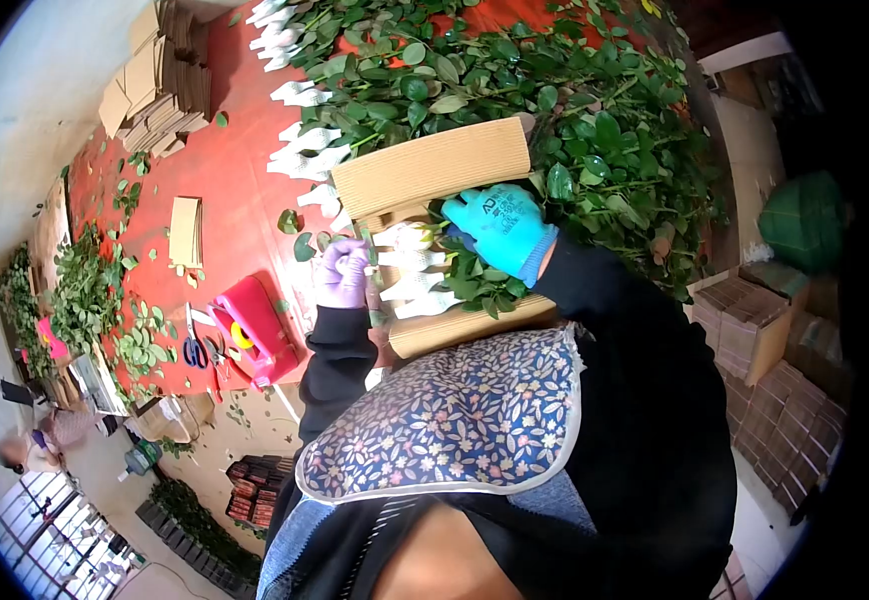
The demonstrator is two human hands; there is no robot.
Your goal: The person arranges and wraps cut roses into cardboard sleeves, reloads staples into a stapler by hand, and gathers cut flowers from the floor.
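Observation:
My left hand [342, 274], in a thin purple glove, is closed with curled fingers beside the heads of several roses; anything in its fingers is hidden. In a blue coated glove, my right hand [503, 232] is closed around the stem of a rose [410, 236], just behind its pale head. Below that one, more roses in white net sleeves [413, 285] lie side by side, leaves to the right. They rest on a corrugated cardboard wrap, whose upper flap [433, 166] stands beyond my hands and whose lower part [475, 326] runs along my apron [445, 420].
Many leafy stems [615, 150] with netted heads cover the red table [245, 190]. Left of my hands are a cardboard piece [186, 232], scissors [195, 350] and a pink container [257, 330]. Cardboard stacks [160, 95] stand at the far left. Boxes [745, 320] stand at right.

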